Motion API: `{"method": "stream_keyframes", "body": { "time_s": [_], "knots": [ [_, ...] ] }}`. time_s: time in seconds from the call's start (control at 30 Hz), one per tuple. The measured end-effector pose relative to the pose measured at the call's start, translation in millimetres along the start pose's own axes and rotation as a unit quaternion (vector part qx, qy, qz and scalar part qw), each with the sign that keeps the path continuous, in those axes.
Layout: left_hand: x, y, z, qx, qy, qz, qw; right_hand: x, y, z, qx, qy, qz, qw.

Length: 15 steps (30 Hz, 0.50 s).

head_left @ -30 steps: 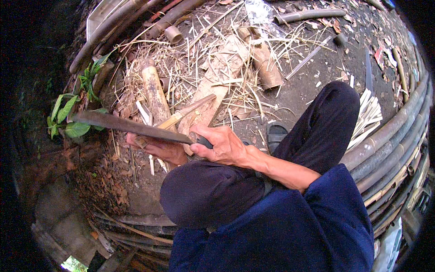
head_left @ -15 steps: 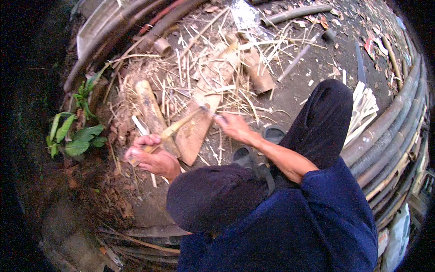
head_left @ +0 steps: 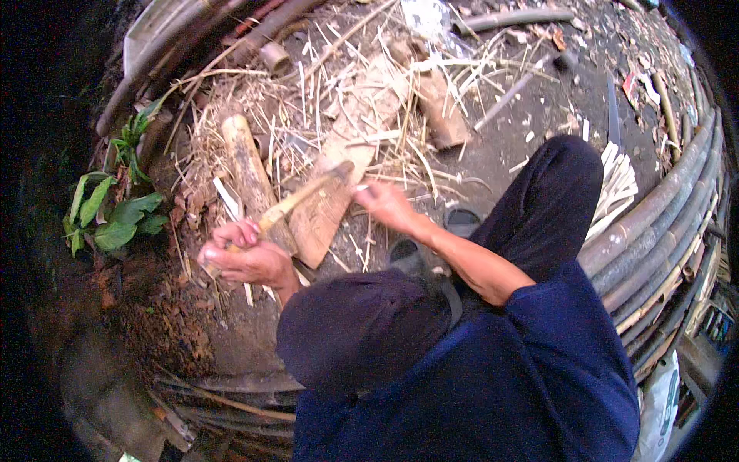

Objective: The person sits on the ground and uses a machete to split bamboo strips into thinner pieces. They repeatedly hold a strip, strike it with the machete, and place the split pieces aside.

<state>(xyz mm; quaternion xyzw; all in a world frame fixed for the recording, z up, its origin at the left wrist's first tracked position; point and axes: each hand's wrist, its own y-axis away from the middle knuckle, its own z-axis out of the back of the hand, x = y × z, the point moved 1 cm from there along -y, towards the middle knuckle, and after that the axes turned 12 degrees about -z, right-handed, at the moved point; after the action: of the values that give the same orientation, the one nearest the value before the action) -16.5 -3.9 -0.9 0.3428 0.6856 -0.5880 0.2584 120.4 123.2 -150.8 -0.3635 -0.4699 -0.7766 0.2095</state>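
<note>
Hands that were nearly together a second ago are now well apart: the right hand (head_left: 391, 206) has swung forward from beside the left hand (head_left: 248, 258), where a long dark blade crossed above it, to a spot just beside the far end of a split bamboo piece (head_left: 296, 199). That piece is grasped at its near end by the left hand, fingers wrapped around it, and it slants forward and to the right, its darker far end overlapping a flat wooden board (head_left: 327, 223) — whether the two touch, I cannot tell. Fingers of the right hand are curled, with a small pale spot at their tips, but blur hides what they hold, if anything. Just left of the board lies a thick bamboo section (head_left: 248, 150), and a brown bamboo tube (head_left: 443, 115) lies to its right, among scattered thin bamboo slivers (head_left: 392, 115). Near the bent right knee (head_left: 570, 165) a pile of pale split strips (head_left: 613, 189) rests on the ground — long bamboo poles (head_left: 639, 223) run along beside it. A green leafy plant (head_left: 127, 223) stands at the far left.
</note>
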Motion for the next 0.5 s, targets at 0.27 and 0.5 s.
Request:
{"method": "stream_keyframes", "body": {
  "time_s": [0.27,0.5],
  "knots": [
    [4.2,0.5,4.8,-0.008,-0.051,-0.018,0.999,18.5,7.0,7.0,-0.032,-0.007,0.111,0.993],
    [-1.8,-3.0,-2.0,-0.014,-0.065,-0.004,0.998,-4.8,-6.0,9.8,-0.04,0.047,0.086,0.994]
  ]
}}
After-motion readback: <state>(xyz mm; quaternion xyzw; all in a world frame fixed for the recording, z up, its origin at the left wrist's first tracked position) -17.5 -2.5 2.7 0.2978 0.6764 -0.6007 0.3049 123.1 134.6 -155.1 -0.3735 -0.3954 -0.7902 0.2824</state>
